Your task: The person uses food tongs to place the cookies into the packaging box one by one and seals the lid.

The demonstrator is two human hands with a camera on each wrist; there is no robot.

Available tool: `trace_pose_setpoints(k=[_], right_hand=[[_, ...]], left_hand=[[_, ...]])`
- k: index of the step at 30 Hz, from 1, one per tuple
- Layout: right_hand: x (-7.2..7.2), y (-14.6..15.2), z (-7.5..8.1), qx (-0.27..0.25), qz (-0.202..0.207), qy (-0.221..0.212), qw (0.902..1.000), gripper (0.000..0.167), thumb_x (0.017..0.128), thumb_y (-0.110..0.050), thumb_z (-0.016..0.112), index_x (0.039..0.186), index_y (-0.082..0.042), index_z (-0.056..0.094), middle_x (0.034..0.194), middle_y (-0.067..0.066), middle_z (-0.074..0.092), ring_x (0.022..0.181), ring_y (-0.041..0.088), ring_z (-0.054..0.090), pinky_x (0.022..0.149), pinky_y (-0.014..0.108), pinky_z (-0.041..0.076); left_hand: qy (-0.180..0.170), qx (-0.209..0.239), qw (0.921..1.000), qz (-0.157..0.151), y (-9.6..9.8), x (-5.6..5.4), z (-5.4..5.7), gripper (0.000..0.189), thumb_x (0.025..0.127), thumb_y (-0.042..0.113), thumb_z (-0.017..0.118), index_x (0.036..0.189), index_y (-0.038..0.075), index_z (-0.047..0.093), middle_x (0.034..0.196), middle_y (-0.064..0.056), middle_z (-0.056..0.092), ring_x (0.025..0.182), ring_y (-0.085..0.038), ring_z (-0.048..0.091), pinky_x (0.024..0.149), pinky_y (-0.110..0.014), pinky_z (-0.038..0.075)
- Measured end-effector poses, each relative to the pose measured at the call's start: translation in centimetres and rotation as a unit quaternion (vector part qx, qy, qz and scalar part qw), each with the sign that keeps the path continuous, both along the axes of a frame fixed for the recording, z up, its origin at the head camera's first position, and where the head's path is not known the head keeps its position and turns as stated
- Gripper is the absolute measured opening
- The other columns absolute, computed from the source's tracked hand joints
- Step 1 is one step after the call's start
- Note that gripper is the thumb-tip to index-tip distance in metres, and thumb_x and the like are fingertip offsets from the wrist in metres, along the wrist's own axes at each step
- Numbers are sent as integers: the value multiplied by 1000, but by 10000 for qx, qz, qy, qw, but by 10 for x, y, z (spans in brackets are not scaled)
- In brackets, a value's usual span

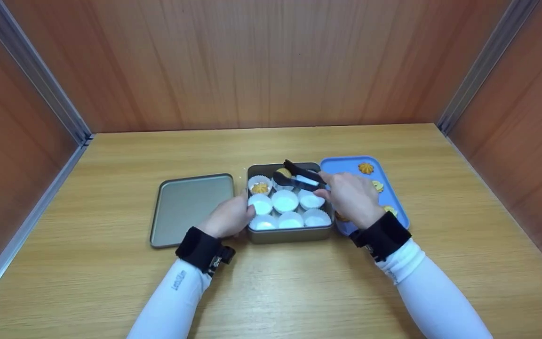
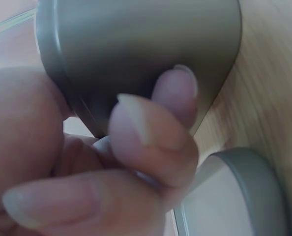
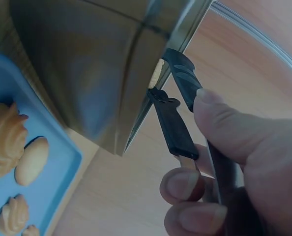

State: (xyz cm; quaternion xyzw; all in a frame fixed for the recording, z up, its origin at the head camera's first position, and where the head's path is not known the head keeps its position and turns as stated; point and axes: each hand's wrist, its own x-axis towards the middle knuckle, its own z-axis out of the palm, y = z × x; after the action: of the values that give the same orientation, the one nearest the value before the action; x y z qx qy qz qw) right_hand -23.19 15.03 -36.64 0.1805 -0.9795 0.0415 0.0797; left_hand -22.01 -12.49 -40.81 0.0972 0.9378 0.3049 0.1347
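My right hand (image 1: 353,197) grips black-tipped tongs (image 1: 306,184) over the back of a rectangular metal tin (image 1: 292,236). Between the tong tips is a round pale cookie (image 1: 283,172), at the back-middle paper cup; its edge shows in the right wrist view. White paper cups (image 1: 285,201) fill the tin in rows, and the back-left one holds a flower-shaped cookie (image 1: 260,188). At the tin's left side, my left hand (image 1: 227,217) holds the wall, thumb at the rim and curled fingers (image 2: 156,123) against the outside.
A blue tray (image 1: 341,165) stands right of the tin, with several cookies (image 1: 366,168) on it, partly hidden by my right hand. Left of the tin lies a flat metal lid (image 1: 191,202). Wooden panels (image 1: 271,66) enclose the table at the back and both sides.
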Motion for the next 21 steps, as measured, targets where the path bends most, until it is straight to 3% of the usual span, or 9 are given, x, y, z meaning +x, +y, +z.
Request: trace_pose_setpoints(k=[11,21], right_hand=[[-3,-1,-7,103,8,-250,9996,50,95,-45,64,135,-14,64,73,4,56,51,18,45,41,29,30],[1,1,-1,5,-26,-380,9993,52,95,-45,64,135,-12,63,78,7,60,52,18,46,40,28,31]], left_hand=[[-111,41,9999,109,1,1,1,67,104,22,45,154,-9,12,69,-9,60,44,-18,54,51,-32,47],[-34,68,10000,51,3,1,1,67,104,21,46,153,-11,14,66,-8,59,42,-16,52,48,-31,47]])
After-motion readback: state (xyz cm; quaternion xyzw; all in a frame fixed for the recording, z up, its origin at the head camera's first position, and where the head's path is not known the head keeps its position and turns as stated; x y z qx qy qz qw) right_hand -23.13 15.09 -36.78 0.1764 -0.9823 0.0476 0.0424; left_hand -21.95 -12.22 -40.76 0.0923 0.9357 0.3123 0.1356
